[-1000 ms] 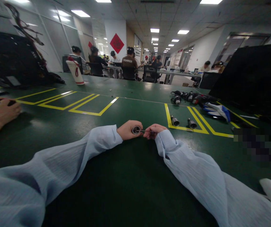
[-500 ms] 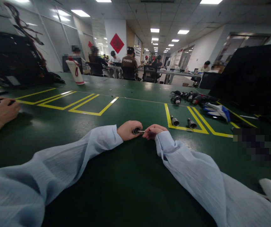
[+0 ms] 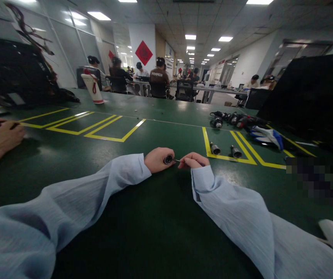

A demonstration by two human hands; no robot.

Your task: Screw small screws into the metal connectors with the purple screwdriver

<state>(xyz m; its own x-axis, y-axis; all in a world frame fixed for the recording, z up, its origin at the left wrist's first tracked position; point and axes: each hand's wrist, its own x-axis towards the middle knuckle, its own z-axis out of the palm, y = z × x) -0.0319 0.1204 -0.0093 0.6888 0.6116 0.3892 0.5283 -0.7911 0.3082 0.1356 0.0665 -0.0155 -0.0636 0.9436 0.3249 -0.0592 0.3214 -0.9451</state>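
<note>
**Metal cup in my left fist, thin rod in my right fingers**

My left hand [image 3: 155, 160] is wrapped around a metal cup [image 3: 168, 159], its round mouth turned toward me above the green table [image 3: 155, 217]; whether it rests on the tabletop I can't tell. I'd expect it to be stiff, fairly heavy for its size and hard to damage, perhaps a little slippery, so the outer wall seems the place to hold, leaving the mouth free. It looks dark inside, with a paler grey ring for a rim; the rest hides in my palm.

Next comes a thin rod [image 3: 177, 161], pale and straight, its tip near the rim; whether they touch I can't make out. It should be light and rigid but apt to roll, so a close pinch suits it. My right hand [image 3: 194, 160] has it nipped between thumb and fingers.

Farther right, a second cup [image 3: 215, 149] and a third cup [image 3: 236, 152] lie tipped over inside yellow tape [image 3: 227, 157], both grey, each with a narrower neck.
</note>
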